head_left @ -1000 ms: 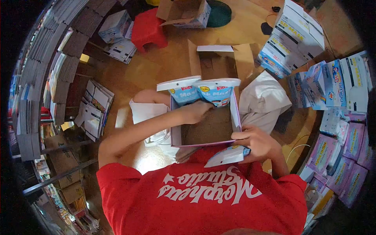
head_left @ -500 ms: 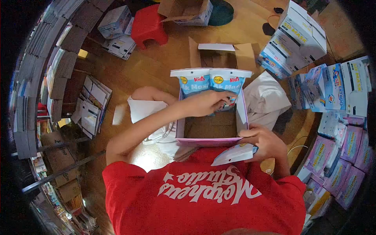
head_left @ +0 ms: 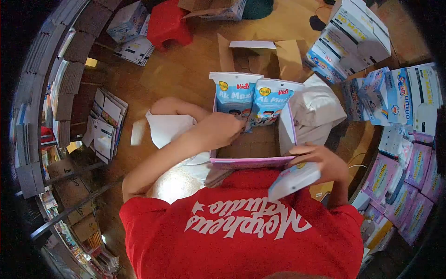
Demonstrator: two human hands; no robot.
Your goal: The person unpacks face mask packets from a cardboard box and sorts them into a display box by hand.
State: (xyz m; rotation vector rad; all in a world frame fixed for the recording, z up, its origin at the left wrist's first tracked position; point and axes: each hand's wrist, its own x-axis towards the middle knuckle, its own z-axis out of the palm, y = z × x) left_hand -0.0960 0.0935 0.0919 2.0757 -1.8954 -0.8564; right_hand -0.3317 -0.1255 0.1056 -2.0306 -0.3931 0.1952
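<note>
An open box with pink edges [head_left: 253, 162] rests between the person's legs. Two blue and white kids' mask packets stand in it, the left packet [head_left: 234, 95] upright and the right packet [head_left: 274, 100] slightly tilted. My left hand [head_left: 225, 130] reaches inside, its fingers closed at the lower part of the left packet; what they grip is hidden. By the box's near right corner, my right hand [head_left: 316, 160] grips another mask packet [head_left: 295, 181], which hangs below the fingers over the red shirt.
Beyond the box is an open cardboard carton [head_left: 255, 60]. A red stool [head_left: 168, 23] stands at the upper left. White mask cartons [head_left: 353, 37] and pink boxes [head_left: 381, 176] are stacked on the right. Shelves with stacked flat cardboard [head_left: 35, 107] line the left.
My left hand has moved left and slightly down inside the box. The right packet now leans apart from the left one. The packet in my right hand has shifted right and turned.
</note>
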